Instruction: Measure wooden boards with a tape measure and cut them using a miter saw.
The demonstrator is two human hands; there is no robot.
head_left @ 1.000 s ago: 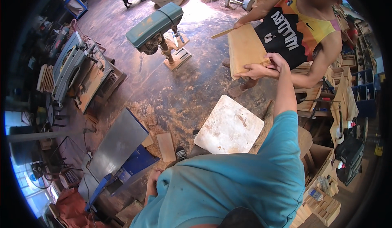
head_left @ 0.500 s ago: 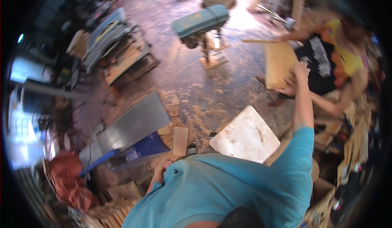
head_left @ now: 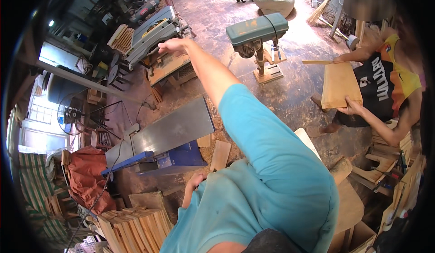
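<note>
Holding your right hand [head_left: 174,46] out toward the grey machine [head_left: 149,40]

You might trip on the flat board [head_left: 221,155] if you step without looking down. Your right fingers are loosely out, with nothing seen in them; I can't tell if your left hand [head_left: 195,180] holds anything. The grey machine stands ahead, on your left. Its long side slants from near left to far right.

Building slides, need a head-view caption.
Right hand extended toward a grey metal machine, left hand beside the teal shirt; a co-worker holds a rectangular tan wooden board.
</note>
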